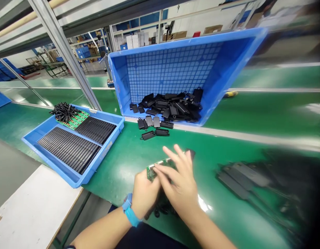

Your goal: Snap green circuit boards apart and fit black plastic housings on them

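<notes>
My left hand (145, 190), with a blue wristband, is closed round a green circuit board (150, 173) above the bench. Thumb and forefinger of my right hand (179, 180) are pinched together at the same board's near end, while the other fingers spread upward. Both hands cover much of the board, and motion blurs the right one. Beyond the right fingers a black piece (191, 153) sticks out. Dark cable-like parts (162, 211) show below the hands; what they join is hidden.
A big blue bin (160, 83) lies tipped on its side, holding black plastic casings (172, 105). Several casings (152, 122) lie before it. On the left, a blue tray (105, 152) bears black strips and a green board with black cables. Blurred black cased parts (238, 178) lie right.
</notes>
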{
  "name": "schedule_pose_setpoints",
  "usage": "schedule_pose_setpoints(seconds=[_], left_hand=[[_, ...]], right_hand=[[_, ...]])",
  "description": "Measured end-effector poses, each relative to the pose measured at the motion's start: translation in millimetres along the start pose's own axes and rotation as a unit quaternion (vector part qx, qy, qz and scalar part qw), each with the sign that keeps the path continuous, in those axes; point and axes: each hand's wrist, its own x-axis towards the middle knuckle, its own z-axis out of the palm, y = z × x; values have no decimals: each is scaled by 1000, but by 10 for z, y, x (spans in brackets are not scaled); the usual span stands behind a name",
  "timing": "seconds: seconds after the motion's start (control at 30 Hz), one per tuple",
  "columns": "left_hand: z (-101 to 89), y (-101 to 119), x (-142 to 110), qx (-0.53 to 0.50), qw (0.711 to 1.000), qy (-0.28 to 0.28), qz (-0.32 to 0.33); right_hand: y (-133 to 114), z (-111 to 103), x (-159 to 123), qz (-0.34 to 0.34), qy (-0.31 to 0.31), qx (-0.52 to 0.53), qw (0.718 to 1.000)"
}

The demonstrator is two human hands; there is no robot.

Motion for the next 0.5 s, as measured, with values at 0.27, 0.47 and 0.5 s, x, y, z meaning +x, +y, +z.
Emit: schedule_pose_setpoints(seconds=[0.27,0.47,0.5], left_hand=[[6,4,12,-2,1000,-13,16],[-5,-1,5,-10,999,-21,34],[-5,-4,4,-7,999,-22,36]], right_hand=[[16,-9,22,28,-21,33,999],[34,-41,63,64,-97,45,992],[28,-32,63,66,-105,43,991]])
